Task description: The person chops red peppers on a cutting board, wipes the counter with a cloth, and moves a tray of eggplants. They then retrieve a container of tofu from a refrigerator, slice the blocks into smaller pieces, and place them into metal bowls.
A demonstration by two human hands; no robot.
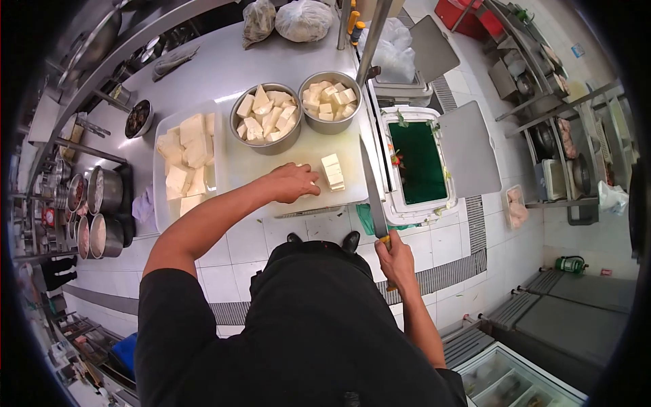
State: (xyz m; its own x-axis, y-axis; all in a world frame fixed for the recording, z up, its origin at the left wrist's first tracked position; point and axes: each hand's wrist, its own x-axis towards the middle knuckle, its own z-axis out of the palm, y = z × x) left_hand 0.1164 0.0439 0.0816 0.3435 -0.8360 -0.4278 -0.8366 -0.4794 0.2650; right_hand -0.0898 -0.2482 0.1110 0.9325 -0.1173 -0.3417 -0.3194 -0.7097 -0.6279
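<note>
My right hand (pixel 395 261) grips the yellow handle of a long knife (pixel 371 183), its blade pointing away from me past the right edge of the cutting board. Low over the white cutting board (pixel 251 178), my left hand (pixel 293 183) is closed with bent fingers; pale bits of tofu show at its edge, mostly hidden under the palm. Just right of it stands a block of cut tofu (pixel 332 171), with cut lines across it. Two metal pots hold tofu chunks: a larger pot (pixel 277 147) and a smaller pot (pixel 330 127). Large tofu slabs (pixel 196 150) fill a plastic tub (pixel 163 203) on the left.
An open white bin (pixel 444 211) with a green inside stands right of the table, its grey lid (pixel 471 149) swung outward. Tied plastic bags (pixel 303 20) lie at the table's back. A metal post (pixel 374 44) rises near the right corner. Several pots (pixel 105 190) stand left.
</note>
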